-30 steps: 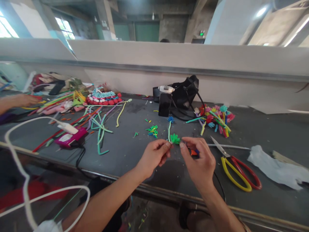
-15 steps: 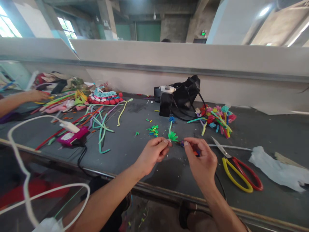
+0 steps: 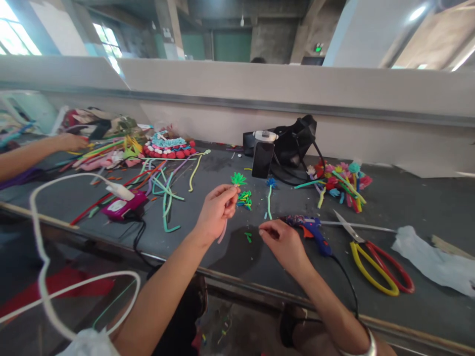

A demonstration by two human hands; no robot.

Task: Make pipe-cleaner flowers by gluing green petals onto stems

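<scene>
My left hand (image 3: pixel 218 211) is raised over the table, closed in a pinch on a pipe-cleaner flower (image 3: pixel 238 179) with spread green petals. Its pinkish stem hangs below the fingers. Lower and to the right, my right hand (image 3: pixel 284 243) has curled fingers with the tips together; whatever may be between them is hidden. Just left of those fingertips lie loose green pieces (image 3: pixel 248 237). Beside the right hand, a blue glue gun (image 3: pixel 315 231) rests on its side. Behind it lies a blue flower (image 3: pixel 271 183) on a pale green stem. Short green and yellow pieces (image 3: pixel 245 200) are heaped beyond my left hand.
Scissors (image 3: pixel 371 262) and crumpled white plastic (image 3: pixel 426 257) lie right. Finished flowers (image 3: pixel 345 180), a phone (image 3: pixel 262 159) and a black bag (image 3: pixel 297 143) stand behind. Left are pipe cleaners (image 3: pixel 166 193), a magenta box (image 3: pixel 124 205), a white cable (image 3: pixel 34 217) and another person's hand (image 3: pixel 72 142).
My left hand has moved left and up with the green flower. My right hand has drawn away from the flower and shifted slightly left and down, leaving the glue gun in plain view.
</scene>
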